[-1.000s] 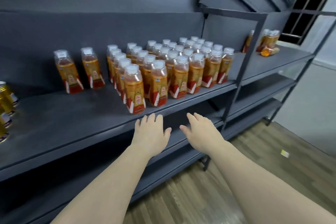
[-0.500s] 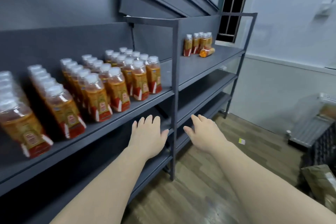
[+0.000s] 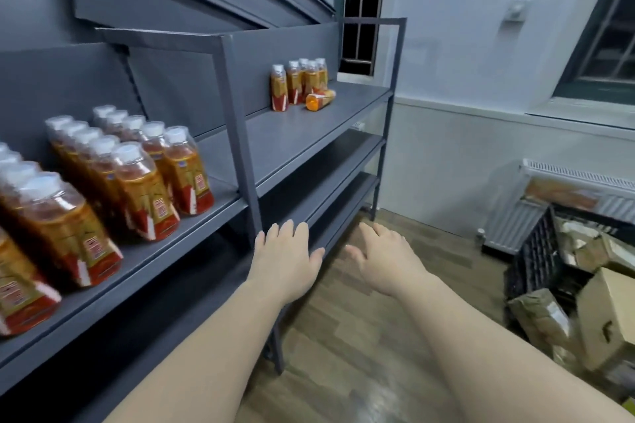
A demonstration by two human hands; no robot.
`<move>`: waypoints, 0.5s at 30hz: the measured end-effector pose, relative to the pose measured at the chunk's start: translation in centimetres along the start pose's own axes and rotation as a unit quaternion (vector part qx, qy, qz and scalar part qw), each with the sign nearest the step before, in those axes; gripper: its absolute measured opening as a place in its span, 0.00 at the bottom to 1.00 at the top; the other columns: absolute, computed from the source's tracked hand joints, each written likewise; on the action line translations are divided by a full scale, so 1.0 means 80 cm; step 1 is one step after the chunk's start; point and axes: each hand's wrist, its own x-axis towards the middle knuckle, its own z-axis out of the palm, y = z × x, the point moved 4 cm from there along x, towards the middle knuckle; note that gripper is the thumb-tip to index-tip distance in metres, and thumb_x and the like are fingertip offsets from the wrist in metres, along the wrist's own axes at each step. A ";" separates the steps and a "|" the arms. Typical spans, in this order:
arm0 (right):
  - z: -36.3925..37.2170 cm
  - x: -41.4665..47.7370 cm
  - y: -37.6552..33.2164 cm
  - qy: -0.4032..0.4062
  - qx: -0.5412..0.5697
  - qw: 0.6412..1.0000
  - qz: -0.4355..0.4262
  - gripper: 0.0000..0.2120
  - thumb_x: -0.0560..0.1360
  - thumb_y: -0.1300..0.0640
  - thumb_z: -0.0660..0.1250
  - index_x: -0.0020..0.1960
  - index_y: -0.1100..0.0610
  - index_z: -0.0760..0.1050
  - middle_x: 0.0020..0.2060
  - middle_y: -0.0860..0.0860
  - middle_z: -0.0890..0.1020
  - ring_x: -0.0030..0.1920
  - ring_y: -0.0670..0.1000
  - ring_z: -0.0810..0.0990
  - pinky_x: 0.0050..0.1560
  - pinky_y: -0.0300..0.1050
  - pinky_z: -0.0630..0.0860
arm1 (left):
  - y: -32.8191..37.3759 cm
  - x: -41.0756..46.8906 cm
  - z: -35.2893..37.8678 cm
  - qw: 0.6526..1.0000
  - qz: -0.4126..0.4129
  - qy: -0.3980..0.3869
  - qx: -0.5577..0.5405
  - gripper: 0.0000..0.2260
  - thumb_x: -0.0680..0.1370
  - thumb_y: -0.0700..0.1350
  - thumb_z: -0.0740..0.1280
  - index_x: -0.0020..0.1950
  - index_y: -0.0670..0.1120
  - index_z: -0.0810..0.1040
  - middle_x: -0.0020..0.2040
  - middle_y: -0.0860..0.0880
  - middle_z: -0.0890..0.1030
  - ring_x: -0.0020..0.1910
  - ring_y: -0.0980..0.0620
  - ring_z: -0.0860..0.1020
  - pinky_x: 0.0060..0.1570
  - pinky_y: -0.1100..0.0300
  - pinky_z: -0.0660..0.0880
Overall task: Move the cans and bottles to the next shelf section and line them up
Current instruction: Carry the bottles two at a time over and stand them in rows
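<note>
View swings right toward next shelf section (image 3: 302, 134); left grip (image 3: 285, 251), right grip (image 3: 385, 257) both apart, empty; bottles (image 3: 137, 182) likely full, heavyish, slick plastic: grasp mid-body.

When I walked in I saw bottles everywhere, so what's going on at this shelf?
A person faces a grey shelf unit with both hands empty: the left hand and right hand are open, held out before the lower shelves. Most orange drink bottles stand in rows on the left section. The next section holds only a small upright cluster at the back and one fallen bottle lying beside it. Most of the move is not yet done.
</note>
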 end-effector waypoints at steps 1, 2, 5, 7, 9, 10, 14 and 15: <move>-0.003 0.015 0.006 0.004 -0.002 1.000 0.005 0.29 0.84 0.40 0.50 0.79 0.55 0.57 0.76 0.57 0.63 0.76 0.59 0.60 0.76 0.57 0.56 | 0.001 0.020 0.004 1.000 0.003 0.002 -0.003 0.18 0.82 0.59 0.54 0.64 0.48 0.69 0.60 0.50 0.74 0.61 0.47 0.71 0.65 0.49 0.66; -0.008 0.031 0.011 0.008 -0.006 1.000 0.009 0.29 0.84 0.40 0.50 0.79 0.55 0.57 0.76 0.57 0.64 0.76 0.59 0.61 0.77 0.57 0.56 | 0.001 0.039 0.006 1.000 0.003 0.002 -0.010 0.18 0.82 0.59 0.55 0.63 0.48 0.69 0.60 0.50 0.74 0.60 0.46 0.71 0.64 0.49 0.67; -0.020 0.079 0.022 0.007 -0.016 1.000 0.021 0.28 0.84 0.41 0.51 0.78 0.55 0.57 0.75 0.57 0.65 0.75 0.59 0.62 0.76 0.57 0.57 | 0.004 0.093 0.013 1.000 0.012 0.000 -0.022 0.17 0.82 0.59 0.54 0.61 0.48 0.69 0.59 0.49 0.74 0.59 0.46 0.71 0.64 0.48 0.67; -0.027 0.113 0.026 0.014 -0.017 0.999 0.024 0.29 0.84 0.40 0.51 0.79 0.55 0.56 0.76 0.57 0.64 0.75 0.59 0.62 0.76 0.57 0.58 | 0.006 0.130 0.013 0.999 0.027 0.006 -0.024 0.17 0.83 0.59 0.54 0.63 0.48 0.69 0.60 0.49 0.74 0.60 0.46 0.71 0.65 0.47 0.67; -0.029 0.147 0.031 0.027 -0.017 0.999 0.024 0.29 0.83 0.40 0.51 0.79 0.55 0.57 0.76 0.56 0.64 0.74 0.59 0.63 0.75 0.58 0.59 | 0.005 0.165 0.013 0.999 0.038 0.016 -0.029 0.17 0.82 0.59 0.55 0.61 0.48 0.69 0.59 0.49 0.74 0.59 0.46 0.72 0.64 0.48 0.68; -0.029 0.161 0.033 0.028 -0.021 0.999 0.023 0.29 0.83 0.40 0.51 0.79 0.55 0.57 0.76 0.56 0.65 0.74 0.60 0.64 0.75 0.58 0.60 | 0.004 0.179 0.015 0.999 0.040 0.017 -0.030 0.17 0.82 0.59 0.55 0.60 0.48 0.69 0.59 0.48 0.75 0.58 0.46 0.72 0.63 0.48 0.68; -0.027 0.214 0.046 0.014 -0.027 0.999 0.027 0.31 0.83 0.39 0.51 0.80 0.55 0.55 0.78 0.58 0.61 0.76 0.60 0.60 0.75 0.58 0.58 | 0.002 0.234 0.027 0.999 0.038 0.002 -0.024 0.18 0.82 0.59 0.54 0.62 0.47 0.68 0.61 0.47 0.74 0.60 0.45 0.71 0.65 0.47 0.67; -0.029 0.228 0.051 0.013 -0.025 0.999 0.029 0.31 0.83 0.39 0.51 0.80 0.55 0.54 0.78 0.58 0.61 0.76 0.60 0.60 0.76 0.58 0.58 | 0.002 0.248 0.029 0.999 0.036 -0.003 -0.024 0.19 0.82 0.59 0.54 0.64 0.47 0.68 0.63 0.47 0.74 0.62 0.45 0.71 0.66 0.46 0.66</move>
